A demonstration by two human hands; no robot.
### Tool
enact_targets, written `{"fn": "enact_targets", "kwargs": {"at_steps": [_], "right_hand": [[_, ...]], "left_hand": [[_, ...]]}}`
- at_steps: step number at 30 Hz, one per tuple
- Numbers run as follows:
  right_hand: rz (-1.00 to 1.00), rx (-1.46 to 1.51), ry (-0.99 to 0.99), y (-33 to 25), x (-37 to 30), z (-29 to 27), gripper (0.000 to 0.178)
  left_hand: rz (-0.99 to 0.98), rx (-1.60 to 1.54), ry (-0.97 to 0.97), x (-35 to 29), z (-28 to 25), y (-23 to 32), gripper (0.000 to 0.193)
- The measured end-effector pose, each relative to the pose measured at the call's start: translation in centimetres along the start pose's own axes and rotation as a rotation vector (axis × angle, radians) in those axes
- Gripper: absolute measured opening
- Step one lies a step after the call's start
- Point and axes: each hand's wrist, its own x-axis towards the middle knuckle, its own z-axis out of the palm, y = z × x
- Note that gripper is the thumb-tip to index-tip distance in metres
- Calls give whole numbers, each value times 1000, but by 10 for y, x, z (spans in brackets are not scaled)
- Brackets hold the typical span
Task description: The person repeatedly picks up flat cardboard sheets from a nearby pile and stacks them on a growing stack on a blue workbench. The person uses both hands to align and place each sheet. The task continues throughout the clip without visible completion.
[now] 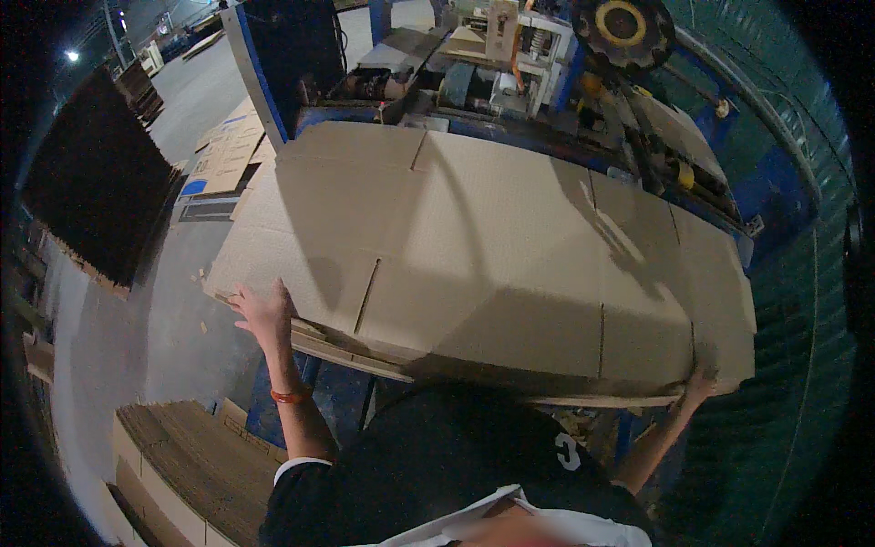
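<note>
Cardbd. sheet (pixel 510 246), long axis approx. L–R, extends forward from both hands, neither nearer; machine (pixel 501 36) beyond it. L hand (pixel 262 314): sheet's near-L edge, fingers spread apart. R hand (pixel 702 376): near-R edge, finger closure can't tell. Containers: none discernible; cardbd. stack (pixel 182 456) near-L of sheet.

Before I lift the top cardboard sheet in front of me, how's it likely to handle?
The top cardboard sheet is probably light for its size, since it looks like thin board. It may bend at its cut slots. Other layers show beneath its near edge, so it might slide over them.
</note>
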Motion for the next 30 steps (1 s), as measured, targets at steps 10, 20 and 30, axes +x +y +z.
{"fn": "enact_targets", "kwargs": {"at_steps": [10, 20, 30], "right_hand": [[316, 873, 288, -77, 49, -33, 47], [-181, 222, 254, -165, -133, -84, 33], [-757, 18, -425, -178, -150, -31, 32]], "left_hand": [[116, -1348, -1, 51, -25, 14, 48], [312, -1186, -243, -8, -55, 19, 26], [1569, -18, -509, -85, -29, 90, 54]]}}
